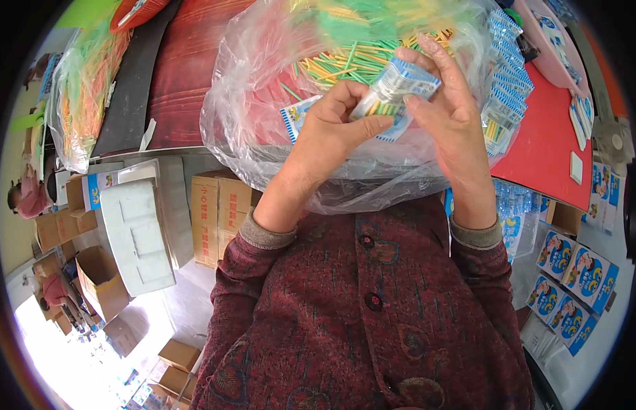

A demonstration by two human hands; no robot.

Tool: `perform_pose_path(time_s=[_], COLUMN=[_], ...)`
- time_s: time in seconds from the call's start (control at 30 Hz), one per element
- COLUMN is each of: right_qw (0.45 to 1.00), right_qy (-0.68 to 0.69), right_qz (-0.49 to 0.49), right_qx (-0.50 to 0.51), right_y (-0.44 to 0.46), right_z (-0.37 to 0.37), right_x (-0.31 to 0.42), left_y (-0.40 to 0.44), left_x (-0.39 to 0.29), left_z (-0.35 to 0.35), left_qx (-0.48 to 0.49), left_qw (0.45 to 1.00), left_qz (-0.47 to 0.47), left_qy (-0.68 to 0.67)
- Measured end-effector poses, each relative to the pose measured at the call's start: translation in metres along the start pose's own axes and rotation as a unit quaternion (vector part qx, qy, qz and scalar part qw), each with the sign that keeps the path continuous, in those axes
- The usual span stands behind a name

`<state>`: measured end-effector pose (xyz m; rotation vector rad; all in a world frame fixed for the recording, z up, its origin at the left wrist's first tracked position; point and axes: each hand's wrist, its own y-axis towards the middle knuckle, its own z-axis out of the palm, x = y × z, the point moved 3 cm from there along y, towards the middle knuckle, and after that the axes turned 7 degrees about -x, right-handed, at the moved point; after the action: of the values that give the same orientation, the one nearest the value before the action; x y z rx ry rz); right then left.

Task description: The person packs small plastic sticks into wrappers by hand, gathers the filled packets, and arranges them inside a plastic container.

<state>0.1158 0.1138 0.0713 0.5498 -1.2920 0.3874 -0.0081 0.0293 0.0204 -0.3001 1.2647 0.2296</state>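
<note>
A small clear-and-blue printed packet (400, 82) with green and yellow sticks inside is held up between my two hands. My left hand (338, 126) pinches its lower left end between thumb and curled fingers. My right hand (451, 102) grips the other side, thumb on the front and fingers along the upper edge. Behind the packet, loose green and yellow sticks (352, 61) lie piled in a large clear plastic bag (243, 130). Another blue-and-white packet (297, 115) lies partly hidden beneath my left hand.
Several filled packets (506, 82) are stacked at the bag's right. A pink basin (547, 41) holds more packets on the red table (536, 164). A bag of coloured sticks (92, 82) lies far left. Cardboard boxes (219, 212) and printed display boxes (571, 273) stand below. People are at left.
</note>
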Motion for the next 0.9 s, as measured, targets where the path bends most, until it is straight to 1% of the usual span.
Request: perform_pose_path(time_s=[0.07, 0.1, 0.17, 0.2, 0.27, 0.37, 0.4, 0.47, 0.5, 0.53, 0.57, 0.6, 0.63, 0.67, 0.7, 0.73, 0.77, 0.8, 0.83, 0.87, 0.9], right_qw=[0.998, 0.998, 0.999, 0.999, 0.998, 0.996, 0.997, 0.99, 0.989, 0.989, 0.989, 0.987, 0.986, 0.983, 0.979, 0.982, 0.981, 0.981, 0.98, 0.98, 0.973], right_qy=[0.007, 0.006, -0.031, -0.031, -0.013, 0.015, 0.011, -0.059, -0.074, -0.08, -0.111, -0.142, -0.146, -0.144, -0.14, -0.113, -0.116, -0.118, -0.121, -0.123, -0.158], right_qz=[0.06, 0.059, 0.032, 0.032, 0.058, 0.084, 0.081, 0.128, 0.118, 0.116, 0.091, 0.066, 0.066, 0.099, 0.131, 0.119, 0.119, 0.1, 0.08, 0.08, 0.066], right_qx=[-0.006, -0.007, -0.016, -0.016, -0.019, -0.009, -0.016, -0.022, -0.042, -0.051, -0.048, -0.043, -0.047, -0.06, -0.071, -0.097, -0.097, -0.118, -0.138, -0.137, -0.156], right_y=[-0.003, -0.005, -0.007, -0.008, -0.011, -0.014, -0.014, -0.017, -0.018, -0.021, -0.023, -0.026, -0.029, -0.032, -0.035, -0.037, -0.039, -0.041, -0.042, -0.043, -0.044], right_z=[-0.003, -0.003, -0.005, -0.005, -0.006, -0.007, -0.009, -0.013, -0.015, -0.019, -0.023, -0.026, -0.032, -0.042, -0.055, -0.072, -0.087, -0.102, -0.115, -0.125, -0.136], right_x=[-0.005, -0.007, -0.009, -0.008, -0.007, -0.018, -0.018, -0.019, -0.02, -0.019, -0.016, -0.012, -0.005, 0.005, 0.011, 0.014, 0.019, 0.026, 0.031, 0.03, 0.026], left_y=[-0.001, -0.002, -0.004, -0.003, 0.0, -0.003, -0.003, -0.002, -0.003, -0.003, -0.004, -0.006, -0.008, -0.009, -0.009, -0.009, -0.009, -0.01, -0.011, -0.012, -0.012], left_x=[-0.005, -0.007, -0.01, -0.006, 0.004, -0.002, 0.0, 0.007, 0.008, 0.008, 0.009, 0.005, -0.004, -0.011, -0.012, -0.014, -0.016, -0.019, -0.019, -0.019, -0.019], left_z=[0.004, 0.007, 0.011, 0.009, 0.0, 0.001, 0.001, 0.0, 0.001, 0.0, 0.001, 0.006, 0.011, 0.013, 0.01, 0.002, -0.005, -0.011, -0.016, -0.024, -0.031], left_qx=[-0.034, -0.032, -0.035, -0.034, -0.026, -0.042, -0.034, -0.053, -0.042, -0.035, -0.029, -0.022, -0.016, -0.011, -0.009, -0.03, -0.049, -0.068, -0.068, -0.088, -0.108], left_qw=[0.996, 0.996, 0.997, 0.997, 0.998, 0.998, 0.998, 0.998, 0.998, 0.997, 0.994, 0.995, 0.995, 0.993, 0.993, 0.99, 0.985, 0.983, 0.983, 0.976, 0.968], left_qz=[0.037, 0.038, -0.002, -0.002, 0.026, 0.025, 0.024, 0.028, 0.027, 0.022, 0.018, 0.018, 0.056, 0.093, 0.092, 0.103, 0.113, 0.133, 0.133, 0.141, 0.148], left_qy=[-0.071, -0.071, -0.075, -0.075, -0.048, -0.034, -0.037, 0.032, 0.028, 0.064, 0.1, 0.097, 0.083, 0.069, 0.066, 0.091, 0.116, 0.106, 0.104, 0.138, 0.172])
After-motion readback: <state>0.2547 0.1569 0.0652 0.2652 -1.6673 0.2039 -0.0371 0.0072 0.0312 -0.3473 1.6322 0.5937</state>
